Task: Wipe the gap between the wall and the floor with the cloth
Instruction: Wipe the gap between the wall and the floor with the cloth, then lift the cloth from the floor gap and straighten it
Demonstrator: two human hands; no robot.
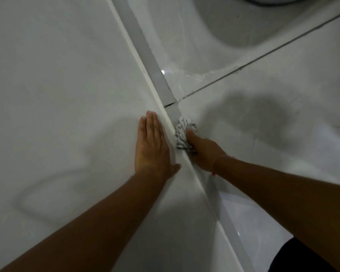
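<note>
A grey skirting strip (145, 50) runs diagonally from the top middle to the bottom right, between the white wall (57, 75) on the left and the glossy tiled floor (263, 114) on the right. My right hand (203, 151) is shut on a bunched grey-and-white striped cloth (183, 132), pressed against the strip just below a dark crack in it. My left hand (152, 146) lies flat on the wall, fingers together, beside the strip and level with the cloth.
A dark grout line (263, 55) crosses the floor from the strip toward the upper right. A round white object with a dark rim (273, 0) shows at the top edge. Something dark (302, 258) fills the bottom right corner.
</note>
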